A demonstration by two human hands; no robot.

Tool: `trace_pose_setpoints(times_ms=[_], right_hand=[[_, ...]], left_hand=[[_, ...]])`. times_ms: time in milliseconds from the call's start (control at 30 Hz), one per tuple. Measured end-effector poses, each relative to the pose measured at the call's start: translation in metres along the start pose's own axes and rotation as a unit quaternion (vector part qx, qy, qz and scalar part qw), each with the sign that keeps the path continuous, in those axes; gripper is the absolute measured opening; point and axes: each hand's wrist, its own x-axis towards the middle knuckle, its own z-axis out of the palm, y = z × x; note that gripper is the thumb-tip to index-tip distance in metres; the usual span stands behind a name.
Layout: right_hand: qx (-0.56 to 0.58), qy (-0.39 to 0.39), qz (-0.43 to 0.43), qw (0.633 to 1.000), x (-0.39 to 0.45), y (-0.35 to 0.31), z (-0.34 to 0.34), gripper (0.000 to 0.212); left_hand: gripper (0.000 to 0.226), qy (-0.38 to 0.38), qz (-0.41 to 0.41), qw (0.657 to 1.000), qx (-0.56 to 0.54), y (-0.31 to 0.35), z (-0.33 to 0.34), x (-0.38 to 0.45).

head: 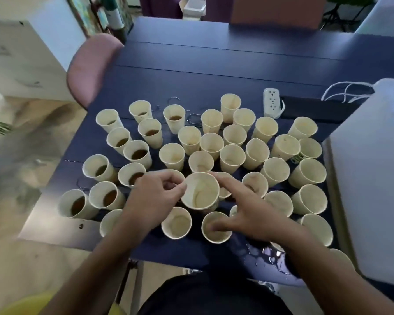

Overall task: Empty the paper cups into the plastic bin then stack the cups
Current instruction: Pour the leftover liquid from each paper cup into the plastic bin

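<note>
Several cream paper cups stand on a dark blue table (214, 71). Cups at the left, such as one (138, 153), hold brown liquid; cups at the right, such as one (232, 156), look empty. An empty cup (201, 192) sits raised at the front middle, seemingly stacked on another. My left hand (154, 198) pinches its left rim with thumb and fingers. My right hand (243, 210) hovers just right of it, fingers spread, index finger near its rim, holding nothing. The white plastic bin (373, 178) stands at the right edge.
A white power strip (272, 102) with a cable and a black flat object (316, 108) lie behind the cups. Spilled liquid (268, 255) pools on the table's near edge. A pink chair (89, 67) stands at the far left corner.
</note>
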Motion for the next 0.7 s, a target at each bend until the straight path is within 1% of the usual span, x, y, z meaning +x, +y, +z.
trace_pose_setpoints(times_ms=[33,67,100,167,233,300,400,467,633,700], right_hand=[[0.002,0.003,0.007,1.0,0.007,-0.003,0.001,0.085],[0.012,0.02,0.012,1.0,0.015,-0.006,0.004,0.074],[0.033,0.048,0.016,0.998,0.022,-0.009,0.007,0.064],[0.065,0.107,0.022,0.992,0.038,-0.016,0.015,0.052],[0.043,0.135,0.025,0.99,0.053,-0.026,0.021,0.041],[-0.022,0.147,0.017,0.989,0.069,-0.034,0.025,0.029],[-0.118,0.161,-0.001,0.98,0.093,-0.043,0.021,0.024],[-0.157,0.192,-0.013,0.969,0.11,-0.048,0.008,0.022],[-0.135,0.336,-0.005,0.932,0.177,-0.05,-0.049,0.022],[-0.129,0.378,0.01,0.917,0.206,-0.044,-0.071,0.025]], left_hand=[[0.012,0.016,-0.003,1.0,-0.003,-0.005,-0.009,0.002],[0.013,0.03,-0.005,1.0,0.0,-0.009,-0.017,0.003],[0.013,0.04,-0.004,0.999,0.007,-0.012,-0.023,0.004],[0.015,0.055,0.0,0.998,0.008,-0.017,-0.031,0.005],[0.016,0.067,-0.004,0.998,0.001,-0.022,-0.034,0.007],[0.014,0.078,-0.004,0.997,-0.008,-0.025,-0.037,0.008],[0.006,0.071,0.0,0.996,-0.057,-0.027,-0.044,0.011],[0.006,0.06,-0.002,0.995,-0.079,-0.028,-0.049,0.015],[0.009,0.079,0.018,0.996,-0.033,-0.034,-0.067,0.044],[0.009,0.084,0.026,0.996,-0.012,-0.035,-0.071,0.061]])
